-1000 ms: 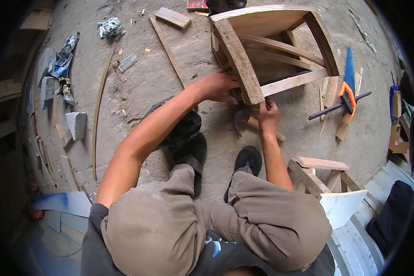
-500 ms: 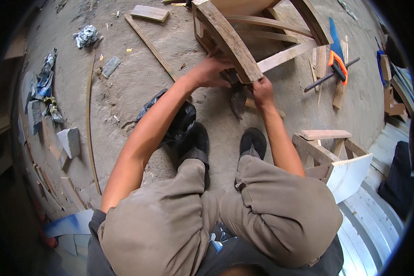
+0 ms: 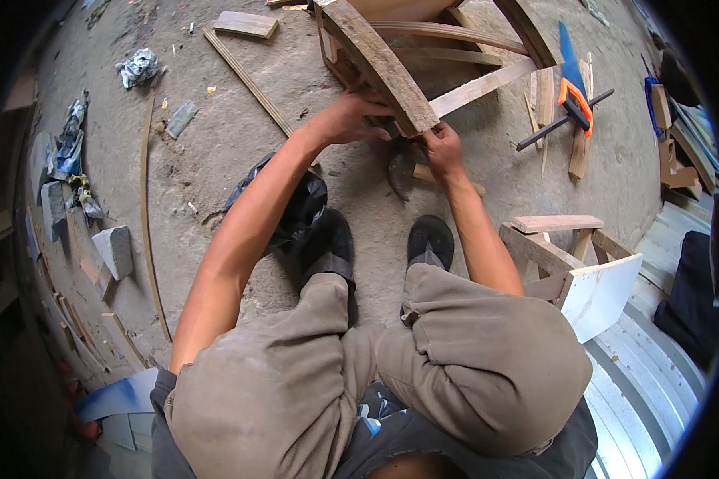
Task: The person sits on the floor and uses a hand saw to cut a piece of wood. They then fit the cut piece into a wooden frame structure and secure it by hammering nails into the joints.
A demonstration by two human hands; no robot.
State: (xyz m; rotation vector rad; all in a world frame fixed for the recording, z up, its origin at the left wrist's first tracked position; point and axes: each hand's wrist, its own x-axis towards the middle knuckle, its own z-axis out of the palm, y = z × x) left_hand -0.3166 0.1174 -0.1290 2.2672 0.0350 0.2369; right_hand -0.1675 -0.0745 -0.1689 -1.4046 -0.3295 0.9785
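Note:
A wooden frame (image 3: 382,65) with curved side rails stands on the floor at the far middle, tilted toward me. My right hand (image 3: 442,148) is closed at the lower end of its nearest curved rail, the fingertips partly hidden under the wood. Left of that rail, my left hand (image 3: 351,118) reaches to the frame with fingers stretched and apart, some of them hidden behind the wood. Below the hands a dark, curved metal head, apparently a hammer (image 3: 399,174), lies on the floor; its wooden handle passes behind my right wrist.
A black plastic bag (image 3: 299,207) lies beside my left foot. At the right are a handsaw with an orange handle (image 3: 575,102), a dark bar (image 3: 551,134) and a smaller wooden frame with a white panel (image 3: 603,295). Wood strips (image 3: 148,231) and rubble (image 3: 113,251) lie left.
The whole view has shifted a little, so everything appears slightly farther left and higher. Both hands stay at the same end of the wooden frame.

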